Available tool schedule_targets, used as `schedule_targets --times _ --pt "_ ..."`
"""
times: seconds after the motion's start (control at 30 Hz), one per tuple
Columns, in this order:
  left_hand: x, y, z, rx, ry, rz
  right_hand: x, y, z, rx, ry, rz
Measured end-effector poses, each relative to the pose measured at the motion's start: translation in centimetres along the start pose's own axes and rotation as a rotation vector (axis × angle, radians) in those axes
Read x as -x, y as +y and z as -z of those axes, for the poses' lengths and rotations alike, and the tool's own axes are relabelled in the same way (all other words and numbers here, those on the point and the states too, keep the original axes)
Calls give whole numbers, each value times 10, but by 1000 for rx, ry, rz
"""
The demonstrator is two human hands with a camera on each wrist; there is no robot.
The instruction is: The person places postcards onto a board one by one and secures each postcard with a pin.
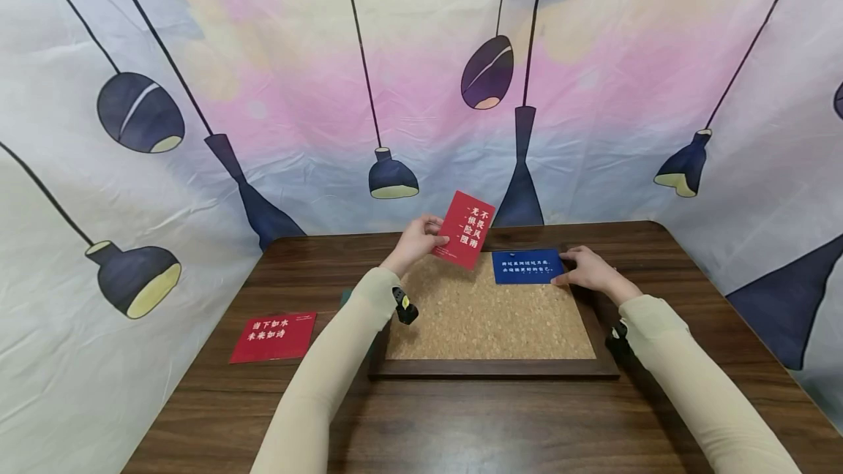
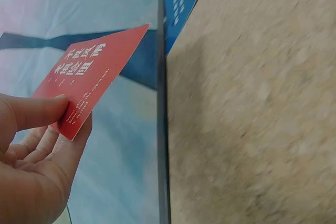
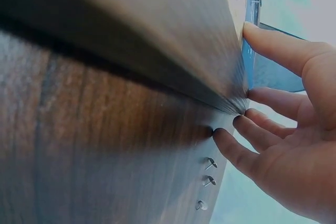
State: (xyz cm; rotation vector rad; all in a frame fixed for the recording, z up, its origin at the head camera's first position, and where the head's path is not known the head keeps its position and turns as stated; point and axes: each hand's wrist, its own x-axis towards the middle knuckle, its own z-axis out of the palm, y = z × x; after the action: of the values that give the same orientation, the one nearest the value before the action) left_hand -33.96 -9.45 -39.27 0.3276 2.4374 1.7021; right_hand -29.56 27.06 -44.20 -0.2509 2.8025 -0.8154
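My left hand [image 1: 418,241] pinches a red card [image 1: 466,229] with white writing between thumb and fingers, raised above the back of a cork board [image 1: 487,320] in a dark wooden frame. On the board's back right part lies a blue card [image 1: 527,267] with white writing. My right hand [image 1: 590,269] is at that card's right end, thumb on the card's edge. In the right wrist view, the other fingers [image 3: 236,150] are spread at the frame and the table, with a row of thumbtacks [image 3: 210,181] close by.
A second red card [image 1: 273,337] with white writing lies on the wooden table [image 1: 474,423], left of the board. Something green [image 1: 345,297] shows partly from behind the left sleeve. A cloth backdrop [image 1: 296,57] with painted lamps hangs behind the table.
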Motion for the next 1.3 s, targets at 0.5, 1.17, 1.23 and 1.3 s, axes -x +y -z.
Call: schedule_targets --times 0.5,1.17,1.23,1.3 --pt "24 1 -32 -30 -123 -33 0 -3 3 7 -7 16" --pt "43 -6 -48 -69 -229 47 -3 -4 6 48 -8 26" --pt "44 -7 -48 -68 -233 56 -2 -5 6 48 -9 24" --pt "44 -8 -47 -69 -238 61 -2 -5 6 43 -12 20"
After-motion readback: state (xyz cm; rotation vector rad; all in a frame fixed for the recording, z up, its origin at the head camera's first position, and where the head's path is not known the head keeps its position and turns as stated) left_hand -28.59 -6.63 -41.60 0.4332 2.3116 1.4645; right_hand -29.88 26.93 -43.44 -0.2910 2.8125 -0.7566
